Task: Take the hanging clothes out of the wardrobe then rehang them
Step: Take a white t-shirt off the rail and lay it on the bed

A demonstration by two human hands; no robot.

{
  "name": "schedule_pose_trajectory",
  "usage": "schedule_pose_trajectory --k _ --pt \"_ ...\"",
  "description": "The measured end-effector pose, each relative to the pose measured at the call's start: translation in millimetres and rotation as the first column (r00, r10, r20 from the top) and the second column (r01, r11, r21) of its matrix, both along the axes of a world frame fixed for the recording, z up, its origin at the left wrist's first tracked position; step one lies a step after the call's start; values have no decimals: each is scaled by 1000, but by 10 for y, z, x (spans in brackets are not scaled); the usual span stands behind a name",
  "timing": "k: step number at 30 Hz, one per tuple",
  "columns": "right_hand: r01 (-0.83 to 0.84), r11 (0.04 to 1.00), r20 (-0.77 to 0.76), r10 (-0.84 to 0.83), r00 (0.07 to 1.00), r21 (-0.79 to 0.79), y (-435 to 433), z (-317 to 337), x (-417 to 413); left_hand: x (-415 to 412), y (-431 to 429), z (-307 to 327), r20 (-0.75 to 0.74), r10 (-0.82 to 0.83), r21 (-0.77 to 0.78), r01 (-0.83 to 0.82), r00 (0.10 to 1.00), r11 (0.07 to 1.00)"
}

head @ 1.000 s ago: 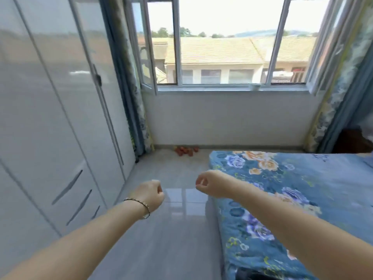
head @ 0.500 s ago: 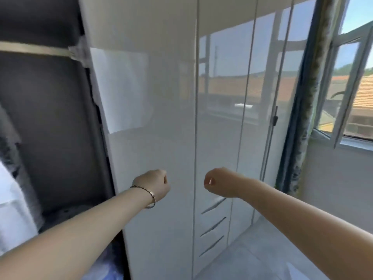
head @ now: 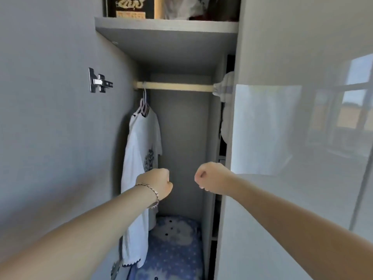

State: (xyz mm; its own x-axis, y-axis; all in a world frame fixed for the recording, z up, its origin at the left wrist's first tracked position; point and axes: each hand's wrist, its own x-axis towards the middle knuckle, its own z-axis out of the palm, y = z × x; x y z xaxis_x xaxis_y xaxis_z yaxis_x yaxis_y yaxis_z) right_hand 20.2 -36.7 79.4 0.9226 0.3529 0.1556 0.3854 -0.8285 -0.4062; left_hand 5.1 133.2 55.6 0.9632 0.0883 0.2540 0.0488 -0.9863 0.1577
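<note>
The open wardrobe compartment (head: 181, 128) faces me, with a pale wooden rail (head: 175, 86) across it. White clothes (head: 141, 154) with a dark print hang on pink hangers (head: 143, 106) at the rail's left end. My left hand (head: 157, 184), a bracelet on its wrist, is curled into a fist just right of the clothes and holds nothing. My right hand (head: 212, 177) is also a fist, empty, in front of the compartment's right side. More pale fabric (head: 226, 110) hangs at the rail's right end, partly hidden behind the closed door.
A glossy white closed door (head: 292, 138) stands on the right. The open door's inner face (head: 50, 118) with a metal hinge plate (head: 99, 82) is on the left. Blue patterned bedding (head: 173, 245) lies on the wardrobe floor. A shelf (head: 167, 25) above holds items.
My view has swung left from the window and bed, past the closed doors, to the open compartment. Both fists stay raised in front of me, empty throughout.
</note>
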Motion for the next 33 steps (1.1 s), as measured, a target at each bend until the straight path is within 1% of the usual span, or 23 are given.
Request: schedule_pose_trajectory --k 4,7,9,14,16,18,21,23,25,28,31,33 --pt "-58 998 23 57 998 21 649 235 512 384 550 182 60 105 22 -107 993 994" --pt "-77 990 54 71 996 118 1119 516 896 662 894 379 112 140 67 -148 984 987" --pt "-87 978 49 79 996 190 1405 683 1145 821 1084 508 132 163 84 -175 978 981" --pt "-48 951 34 39 999 307 2077 959 1768 1151 1412 677 165 203 23 -209 965 978" --pt "-55 965 12 53 998 256 2316 1003 1989 1231 1481 683 181 206 43 -217 962 975" --pt "-23 981 8 21 1000 194 2496 1029 2152 1315 1535 681 200 214 88 -235 956 968" --pt "-27 979 -29 34 999 200 2637 1006 2355 1410 1567 661 202 235 149 -267 951 952" --pt "-25 962 -54 42 998 271 2666 991 2492 1456 1548 640 202 254 171 -290 946 942" --pt "33 929 -85 -2 996 368 2639 996 2658 1485 1526 620 206 258 167 -294 944 941" --pt "90 881 -56 -73 996 464 2448 1016 2871 1527 1495 579 227 257 145 -293 940 945" --pt "78 820 -23 -79 997 568 2230 1039 2943 1569 1437 520 233 250 143 -287 940 947" --pt "69 790 5 -91 996 609 2133 1048 2896 1581 1394 482 234 235 161 -275 944 948"
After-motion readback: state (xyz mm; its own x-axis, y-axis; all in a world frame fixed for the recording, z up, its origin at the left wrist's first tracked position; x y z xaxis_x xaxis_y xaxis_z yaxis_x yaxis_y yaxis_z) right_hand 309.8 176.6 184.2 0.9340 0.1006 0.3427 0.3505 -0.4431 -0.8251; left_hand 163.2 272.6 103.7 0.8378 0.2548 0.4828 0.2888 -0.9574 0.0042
